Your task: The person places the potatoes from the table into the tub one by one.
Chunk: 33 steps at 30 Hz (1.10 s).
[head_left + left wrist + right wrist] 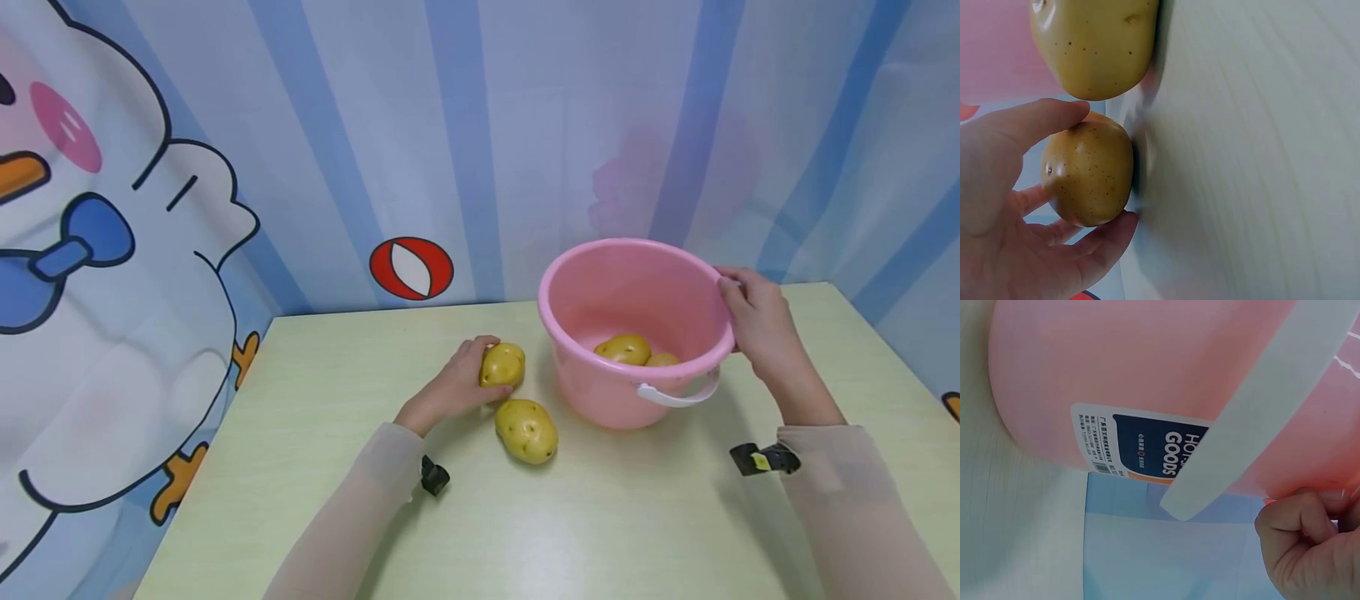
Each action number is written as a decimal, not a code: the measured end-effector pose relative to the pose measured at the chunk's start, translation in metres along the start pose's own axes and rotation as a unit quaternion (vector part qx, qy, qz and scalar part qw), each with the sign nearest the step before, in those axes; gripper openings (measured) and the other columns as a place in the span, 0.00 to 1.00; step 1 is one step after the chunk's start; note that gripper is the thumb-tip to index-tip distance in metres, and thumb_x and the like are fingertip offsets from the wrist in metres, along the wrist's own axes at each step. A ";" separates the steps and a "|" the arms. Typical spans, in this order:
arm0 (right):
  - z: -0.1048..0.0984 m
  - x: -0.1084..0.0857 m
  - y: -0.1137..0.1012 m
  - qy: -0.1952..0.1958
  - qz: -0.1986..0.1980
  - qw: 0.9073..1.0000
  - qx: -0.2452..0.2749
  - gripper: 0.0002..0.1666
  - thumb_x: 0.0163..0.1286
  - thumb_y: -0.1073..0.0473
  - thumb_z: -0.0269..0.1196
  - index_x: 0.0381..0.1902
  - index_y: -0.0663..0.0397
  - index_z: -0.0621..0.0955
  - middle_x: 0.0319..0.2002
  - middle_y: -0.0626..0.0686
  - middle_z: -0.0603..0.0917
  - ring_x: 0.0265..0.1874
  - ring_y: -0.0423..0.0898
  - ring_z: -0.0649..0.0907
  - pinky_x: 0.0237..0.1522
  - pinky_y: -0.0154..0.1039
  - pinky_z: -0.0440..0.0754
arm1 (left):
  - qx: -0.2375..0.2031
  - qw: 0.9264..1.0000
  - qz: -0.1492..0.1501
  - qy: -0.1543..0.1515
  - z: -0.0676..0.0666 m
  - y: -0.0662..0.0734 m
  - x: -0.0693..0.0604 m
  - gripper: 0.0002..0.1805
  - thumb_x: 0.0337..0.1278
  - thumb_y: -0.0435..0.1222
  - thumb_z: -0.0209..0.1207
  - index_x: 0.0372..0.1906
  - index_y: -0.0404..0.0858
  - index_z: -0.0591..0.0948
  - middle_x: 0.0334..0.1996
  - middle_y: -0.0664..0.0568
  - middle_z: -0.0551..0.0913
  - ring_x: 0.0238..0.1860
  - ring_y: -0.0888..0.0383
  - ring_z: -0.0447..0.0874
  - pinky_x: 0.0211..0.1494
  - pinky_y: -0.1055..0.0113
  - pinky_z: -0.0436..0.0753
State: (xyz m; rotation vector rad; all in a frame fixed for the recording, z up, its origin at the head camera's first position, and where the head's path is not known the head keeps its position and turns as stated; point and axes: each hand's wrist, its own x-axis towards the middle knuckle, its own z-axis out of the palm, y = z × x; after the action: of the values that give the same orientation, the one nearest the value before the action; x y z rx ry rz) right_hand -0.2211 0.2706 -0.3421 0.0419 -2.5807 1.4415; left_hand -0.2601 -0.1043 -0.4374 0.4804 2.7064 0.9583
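Observation:
My left hand (pixel 463 379) grips a yellow potato (pixel 503 365) on the table, thumb on the near side and fingers round the far side; the left wrist view shows this potato (pixel 1090 172) between thumb and fingers. A larger potato (pixel 527 431) lies just nearer to me, beside the thumb. The pink bucket (pixel 600 392) stands to the right, with potatoes (pixel 624 349) inside. At its right rim my right hand (pixel 765 321) pinches the edge; in the right wrist view the curled fingers of that hand (pixel 1310 544) hold the rim.
The bucket's white handle (pixel 678 398) hangs down its near side, and a label (pixel 1147 444) is on its wall. The pale table (pixel 337 467) ends at a blue striped backdrop (pixel 525 150) with cartoon figures. Black straps (pixel 763 459) are at the wrists.

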 end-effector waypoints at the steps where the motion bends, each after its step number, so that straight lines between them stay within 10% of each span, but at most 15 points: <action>1: 0.000 0.000 0.000 0.000 0.000 1.000 0.001 0.34 0.83 0.49 0.38 0.73 0.71 0.60 0.50 0.73 0.74 0.24 0.38 0.80 0.22 0.35 0.82 | 0.000 1.000 0.000 0.000 0.000 0.000 0.000 0.42 0.60 0.47 0.68 0.74 0.45 0.59 0.61 0.48 0.68 0.58 0.52 0.70 0.64 0.52 0.74; 33: 0.000 0.000 0.000 -0.001 -0.002 1.000 0.003 0.34 0.83 0.49 0.38 0.73 0.71 0.60 0.51 0.74 0.74 0.24 0.38 0.81 0.21 0.35 0.83 | -0.018 0.999 0.006 0.026 0.006 0.000 0.004 0.40 0.60 0.46 0.67 0.72 0.44 0.61 0.58 0.47 0.70 0.54 0.52 0.71 0.60 0.53 0.76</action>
State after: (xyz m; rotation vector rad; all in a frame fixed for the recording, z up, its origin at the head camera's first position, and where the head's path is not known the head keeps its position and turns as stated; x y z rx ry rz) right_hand -0.2211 0.2705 -0.3424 0.0501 -2.5774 1.4483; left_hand -0.2619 -0.0993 -0.4424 0.4718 2.7297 1.0341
